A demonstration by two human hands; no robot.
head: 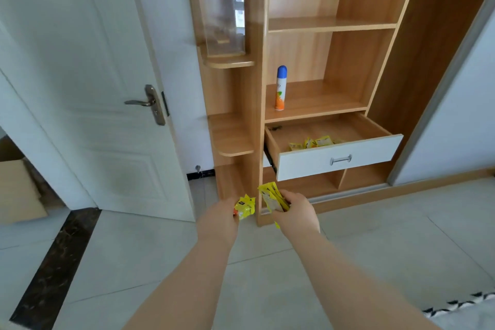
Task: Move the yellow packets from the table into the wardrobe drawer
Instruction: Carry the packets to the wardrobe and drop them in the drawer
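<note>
My left hand (221, 218) grips a small bunch of yellow packets (245, 207). A fanned bunch of yellow packets (272, 197) is gripped in my right hand (297, 211). Both hands are stretched out in front of me, low, just before the wooden wardrobe (257, 115). Its white-fronted drawer (340, 159) stands pulled open, up and to the right of my hands. Several yellow packets (313, 142) lie inside it near the front. The table is not in view.
A spray can (280, 88) with a blue cap stands on the shelf above the drawer. A white door (101, 104) with a metal handle is open at the left, a cardboard box (18, 190) beyond it. Pale floor tiles lie below.
</note>
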